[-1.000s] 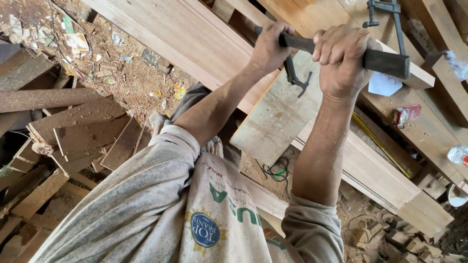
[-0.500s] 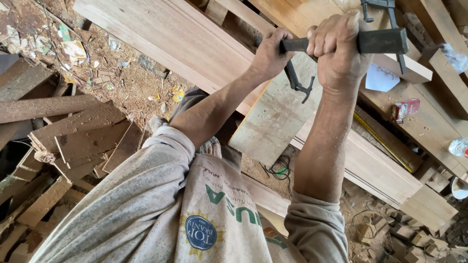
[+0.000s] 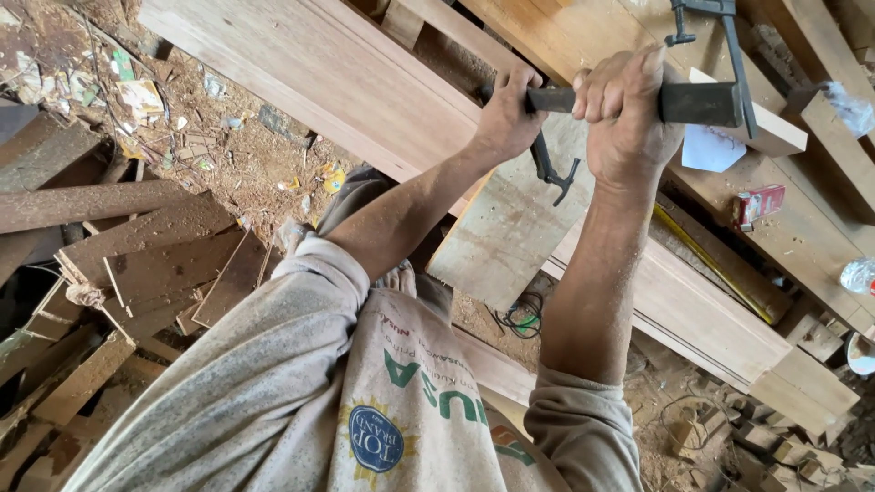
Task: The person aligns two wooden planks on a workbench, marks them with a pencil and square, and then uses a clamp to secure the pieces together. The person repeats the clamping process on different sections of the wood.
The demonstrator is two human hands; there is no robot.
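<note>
Seen from the head camera: both hands raised over the long pale planks (image 3: 301,82), left hand (image 3: 504,118) wrapped tight round the near end of a dark metal clamp bar (image 3: 697,103), right hand (image 3: 626,118) clenched round its middle, bar roughly level and just above the timber. Apparently mid-way in setting the clamp: already lifted and held at the boards, whether seated or tightened impossible to tell. Below: sawdust floor with offcuts (image 3: 155,264).
</note>
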